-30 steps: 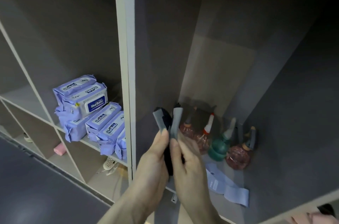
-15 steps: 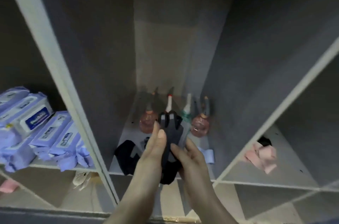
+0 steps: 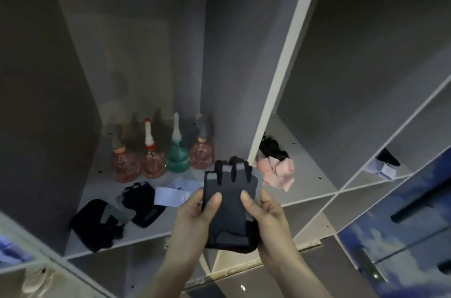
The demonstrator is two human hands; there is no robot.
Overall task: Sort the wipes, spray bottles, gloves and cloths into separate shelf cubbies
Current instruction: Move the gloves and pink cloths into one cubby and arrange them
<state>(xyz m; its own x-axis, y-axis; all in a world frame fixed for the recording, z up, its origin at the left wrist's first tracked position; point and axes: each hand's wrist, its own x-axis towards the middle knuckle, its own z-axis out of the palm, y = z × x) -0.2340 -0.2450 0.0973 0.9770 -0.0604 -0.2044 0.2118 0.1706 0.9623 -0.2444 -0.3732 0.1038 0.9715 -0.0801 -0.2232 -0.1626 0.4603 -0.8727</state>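
Left hand [image 3: 195, 212] and right hand [image 3: 266, 214] grip a dark fingerless glove [image 3: 230, 200] before the cubby holding four spray bottles [image 3: 162, 158] and two gloves [image 3: 117, 214].

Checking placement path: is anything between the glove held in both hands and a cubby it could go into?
Nothing visible blocks it. The left hand and right hand hold the dark fingerless glove before the open cubby fronts. Which cubby is meant for gloves cannot be told.

wipes [image 3: 9, 252] cut off at L edge
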